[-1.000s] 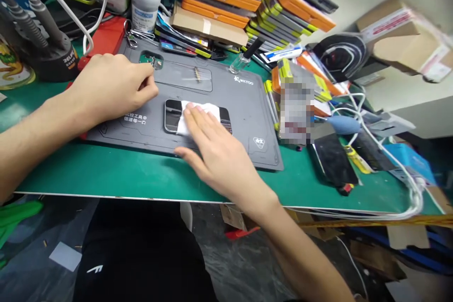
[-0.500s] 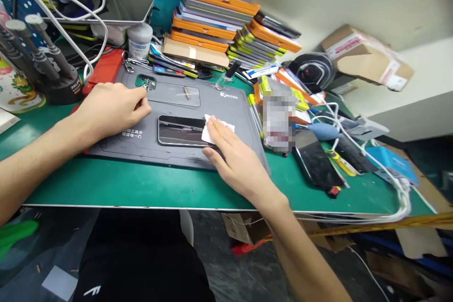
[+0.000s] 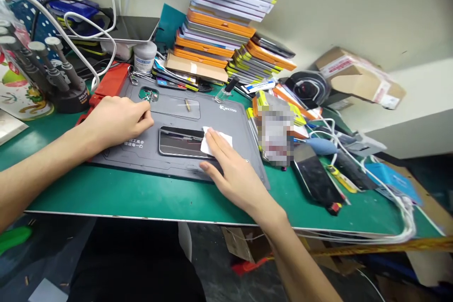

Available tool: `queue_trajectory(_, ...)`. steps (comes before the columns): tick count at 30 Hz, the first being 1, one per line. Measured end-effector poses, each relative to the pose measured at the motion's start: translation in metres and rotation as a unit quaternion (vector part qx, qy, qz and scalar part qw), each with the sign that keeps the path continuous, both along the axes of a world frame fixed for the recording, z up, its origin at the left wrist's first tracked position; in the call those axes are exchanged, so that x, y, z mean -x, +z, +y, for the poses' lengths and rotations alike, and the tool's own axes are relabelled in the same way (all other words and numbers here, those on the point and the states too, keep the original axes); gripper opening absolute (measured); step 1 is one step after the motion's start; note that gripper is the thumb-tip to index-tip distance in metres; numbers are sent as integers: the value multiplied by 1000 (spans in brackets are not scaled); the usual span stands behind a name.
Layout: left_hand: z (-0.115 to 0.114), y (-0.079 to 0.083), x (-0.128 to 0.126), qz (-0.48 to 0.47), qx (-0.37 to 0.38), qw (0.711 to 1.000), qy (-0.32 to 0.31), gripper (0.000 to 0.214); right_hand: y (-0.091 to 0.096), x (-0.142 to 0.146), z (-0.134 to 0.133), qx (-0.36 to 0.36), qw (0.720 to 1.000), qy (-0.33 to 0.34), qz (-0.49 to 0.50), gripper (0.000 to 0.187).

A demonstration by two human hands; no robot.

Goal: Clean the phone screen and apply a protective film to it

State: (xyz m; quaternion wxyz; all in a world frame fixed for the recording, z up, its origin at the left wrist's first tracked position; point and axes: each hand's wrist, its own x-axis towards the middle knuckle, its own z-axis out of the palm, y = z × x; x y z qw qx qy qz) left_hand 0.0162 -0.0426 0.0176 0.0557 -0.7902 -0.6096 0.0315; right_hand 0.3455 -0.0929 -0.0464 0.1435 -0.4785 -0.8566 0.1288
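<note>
A dark phone [image 3: 181, 140] lies screen up on a grey work mat [image 3: 198, 167]. On its right end is a white wipe [image 3: 226, 139], pressed under the fingers of my right hand [image 3: 235, 167]. Those fingers are long and close together, with the thumb apart. My left hand [image 3: 122, 120] is curled closed over the left of the mat. Whether it holds anything is hidden. Just beyond its fingertips, small metal parts [image 3: 153, 96] sit in a green round-cornered recess. A small brass-coloured piece [image 3: 187, 104] lies in the mat's outlined panel.
Screwdrivers stand in a black holder [image 3: 72, 96] at left, near a white jar [image 3: 144, 56]. Stacked flat boxes [image 3: 219, 28] rise at the back, with a small bottle [image 3: 226, 89] before them. Cables, a blue blower [image 3: 322, 146] and a yellow cutter [image 3: 341, 178] crowd the right.
The whole view has shifted, so the table appears slightly lower. Both hands keep nearly the same places relative to the phone and mat, the right still on the wipe.
</note>
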Motion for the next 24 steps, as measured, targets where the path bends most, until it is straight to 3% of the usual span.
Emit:
queue_trajectory(4, -1, 3, -2, 5, 12, 1000, 8, 49, 5, 8, 14, 15, 1000, 0, -4, 87)
queue_trajectory(9, -2, -1, -3, -1, 19, 1000, -4, 49, -9, -3, -27, -60, 997, 36, -28, 87)
queue_trajectory(11, -2, -3, -3, -3, 13, 1000, -12, 50, -10, -5, -31, -70, 996, 41, -26, 86)
queue_trajectory(18, -3, 0, -1, -30, 11, 999, 1, 45, 4, 18, 11, -11, 999, 20, -31, 84)
queue_trajectory(24, -2, -6, -2, -30, 10, 999, -5, 45, -9, 16, -36, -102, 992, 59, -40, 89)
